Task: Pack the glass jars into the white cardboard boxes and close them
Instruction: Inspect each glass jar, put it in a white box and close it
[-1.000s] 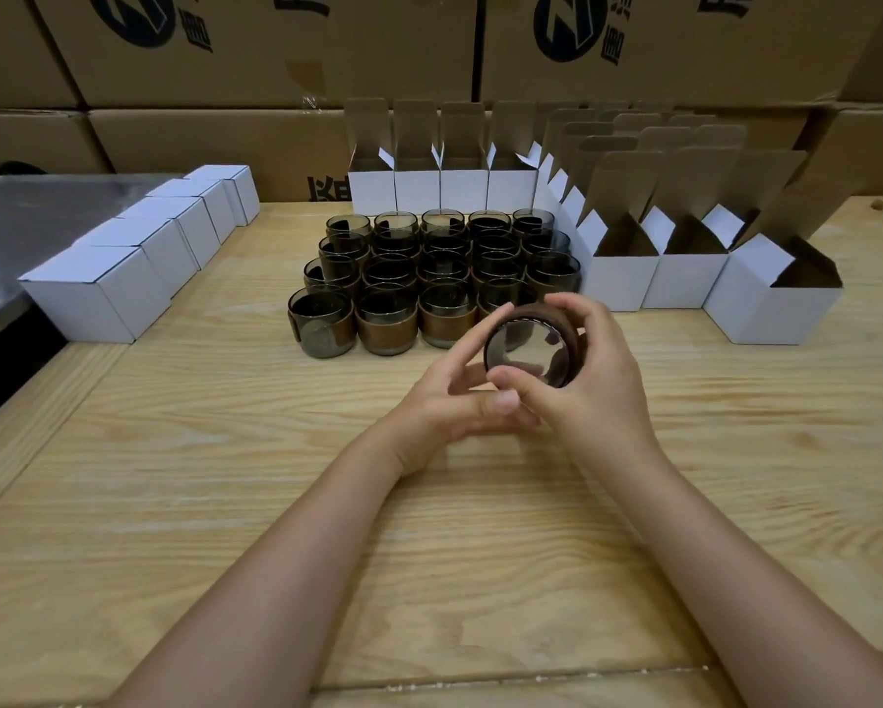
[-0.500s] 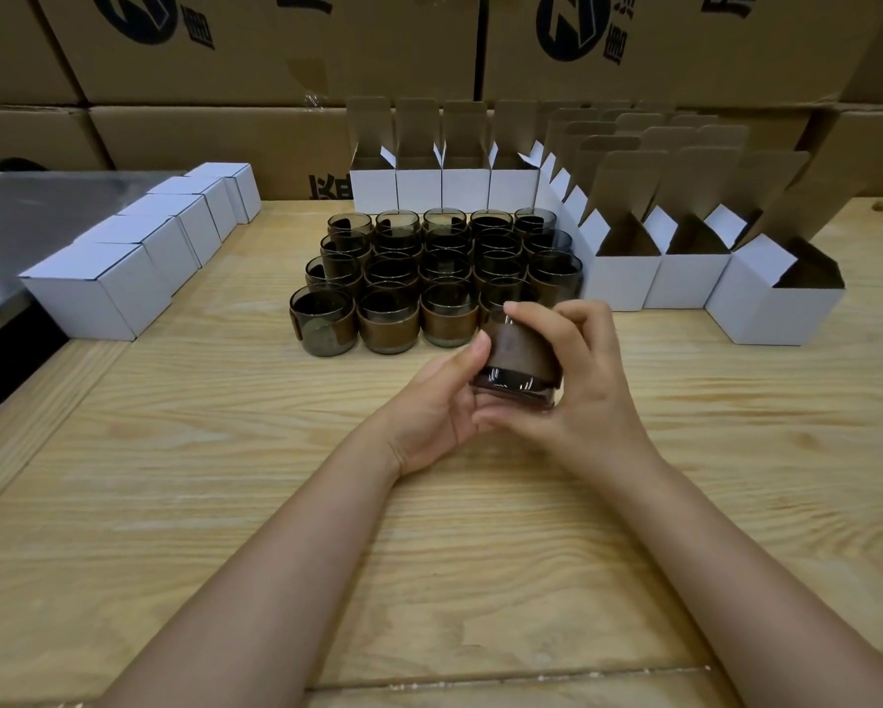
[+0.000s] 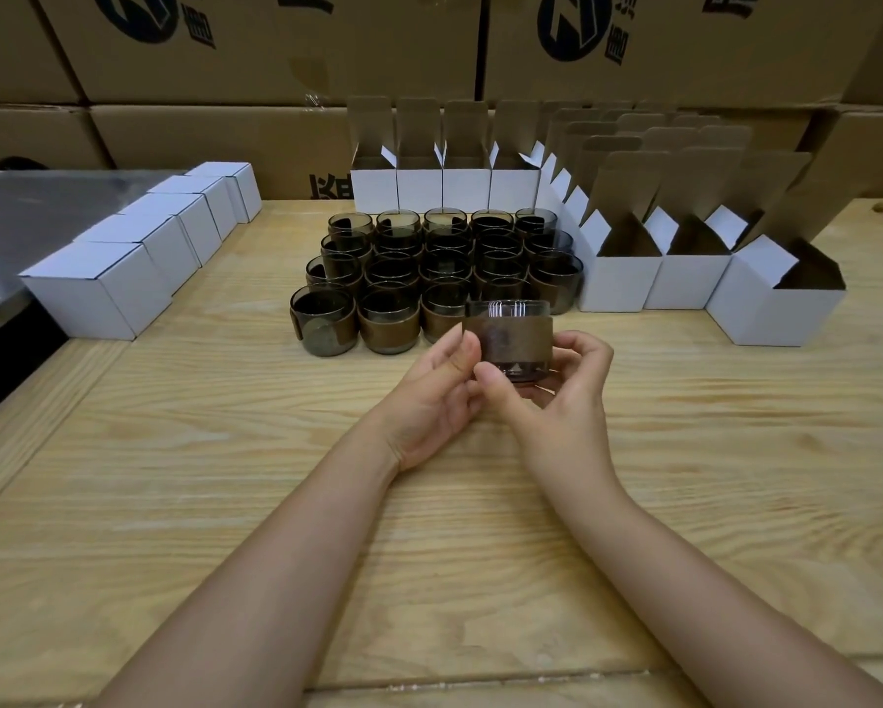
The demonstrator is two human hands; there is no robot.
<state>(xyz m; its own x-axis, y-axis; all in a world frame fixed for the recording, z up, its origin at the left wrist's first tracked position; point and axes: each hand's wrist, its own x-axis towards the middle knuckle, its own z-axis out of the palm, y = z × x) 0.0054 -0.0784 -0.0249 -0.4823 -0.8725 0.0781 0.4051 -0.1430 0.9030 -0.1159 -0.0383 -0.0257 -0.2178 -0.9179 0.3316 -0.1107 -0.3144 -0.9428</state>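
the held glass jar (image 3: 508, 335) hides part of the front row of the jar cluster (image 3: 403, 278) behind it, and the jar's far side and most of its base are covered by fingers. the back rows of the cluster overlap, so single jars there are hard to tell apart. the printing on the brown shipping cartons (image 3: 275, 43) along the back is cut off by the top edge, and both forearms run out of the bottom edge. a grey metal surface (image 3: 30, 206) lies to the left of the wooden bench (image 3: 224, 452), next to a row of closed white boxes (image 3: 97, 293). open white boxes (image 3: 444, 184) with raised flaps stand behind the cluster and continue down its right side, the nearest one (image 3: 771, 311) well to the right of the hands. their insides are in shadow, so what they hold cannot be told. the jars on the bench are smoky glass with brown bands. the held jar is upright, just above the bench in front of the cluster. the left hand (image 3: 431, 396) grips its left side with thumb and curled fingers; the right hand (image 3: 551, 401) grips it with thumb at the lower front and fingers curled round the right side.
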